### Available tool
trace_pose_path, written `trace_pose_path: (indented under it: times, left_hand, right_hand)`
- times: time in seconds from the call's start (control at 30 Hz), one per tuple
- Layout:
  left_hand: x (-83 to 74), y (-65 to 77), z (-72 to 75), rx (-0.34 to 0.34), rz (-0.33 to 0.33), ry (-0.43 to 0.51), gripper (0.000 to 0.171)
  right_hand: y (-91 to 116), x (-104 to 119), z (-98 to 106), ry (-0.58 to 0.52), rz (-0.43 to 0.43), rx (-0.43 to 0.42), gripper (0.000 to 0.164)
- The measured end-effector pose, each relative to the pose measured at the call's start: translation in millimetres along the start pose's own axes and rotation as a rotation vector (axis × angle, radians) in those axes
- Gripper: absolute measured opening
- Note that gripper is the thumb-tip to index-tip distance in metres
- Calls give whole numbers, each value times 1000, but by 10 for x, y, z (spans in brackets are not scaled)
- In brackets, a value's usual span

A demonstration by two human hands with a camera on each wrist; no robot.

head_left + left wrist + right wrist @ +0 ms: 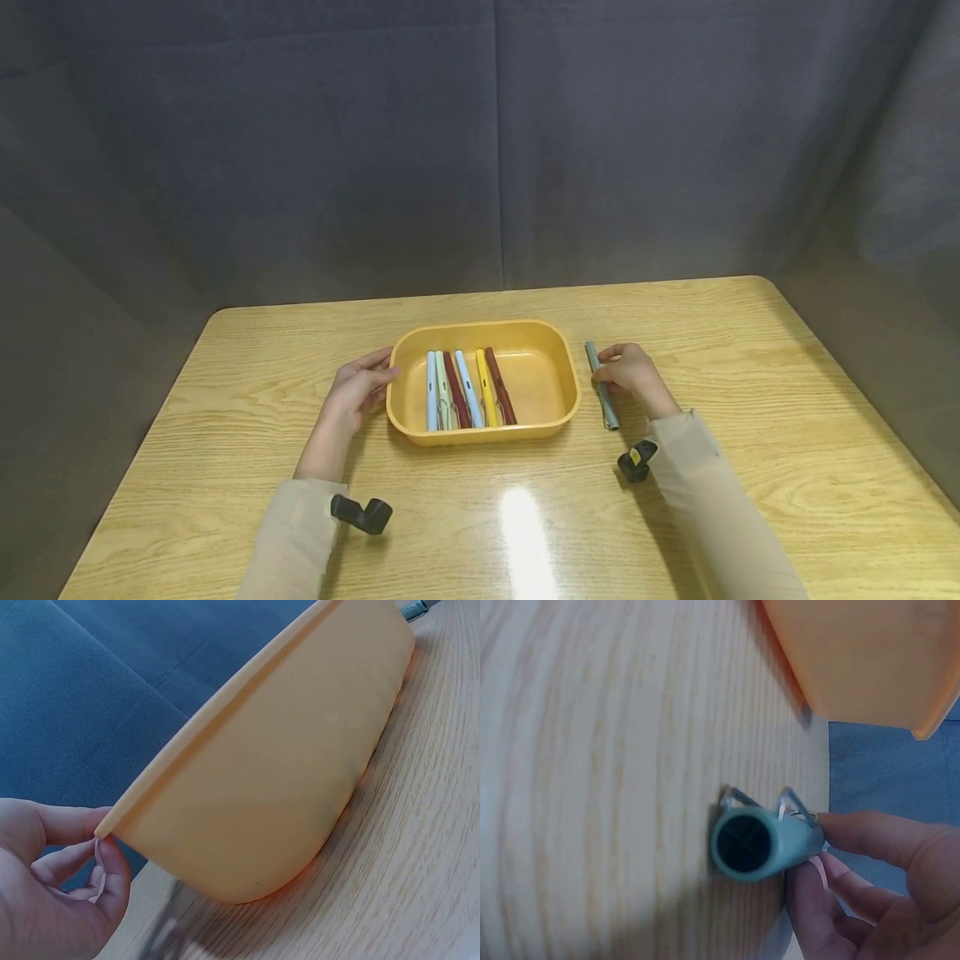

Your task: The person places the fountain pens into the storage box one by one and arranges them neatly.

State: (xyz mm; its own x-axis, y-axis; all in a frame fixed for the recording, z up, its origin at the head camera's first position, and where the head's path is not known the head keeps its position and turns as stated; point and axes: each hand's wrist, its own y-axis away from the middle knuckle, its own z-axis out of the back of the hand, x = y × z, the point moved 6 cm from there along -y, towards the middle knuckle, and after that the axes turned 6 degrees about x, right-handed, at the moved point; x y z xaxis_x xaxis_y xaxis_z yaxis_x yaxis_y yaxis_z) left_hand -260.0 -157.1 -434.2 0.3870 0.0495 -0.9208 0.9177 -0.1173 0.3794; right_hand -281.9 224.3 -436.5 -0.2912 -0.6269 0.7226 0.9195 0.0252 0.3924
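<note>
A yellow-orange tray (551, 431) stands on the table. My left hand (363, 385) pinches its left rim between thumb and fingers, as the left wrist view shows close up. Inside lie several capped pens side by side: pale blue pens (470, 390), a pale green pen (443, 392), dark red pens (501, 387) and a yellow pen (487, 389). Right of the tray, my right hand (632, 372) pinches a grey-green pen (606, 407) near its middle. In the right wrist view this pen (791, 844) shows a hollow round end and a wire clip; the fingertips behind it are partly hidden.
The wooden table (750, 375) reaches to a dark grey curtain (450, 167) at the back and sides. Black wrist cameras are strapped over both sleeves (693, 467). The tray's right part shows bare floor beside the pens.
</note>
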Motion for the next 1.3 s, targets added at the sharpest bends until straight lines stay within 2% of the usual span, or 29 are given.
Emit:
trace_pose_path:
  times: [0.37,0.53,1.0,1.3]
  left_hand:
    - [5,-13,-5,8,-9,0,55]
    - [4,-13,-6,6,-12,-7,55]
    - [7,-8,1,6,-11,-4,55]
    - [2,-3,-3,15,-16,-6,55]
  right_hand:
    - [-10,-19,45,-51,-17,15,46]
    - [-4,6,101,-70,1,16,48]
    - [93,98,226,-276,61,52,56]
    - [187,209,330,-279,71,32,57]
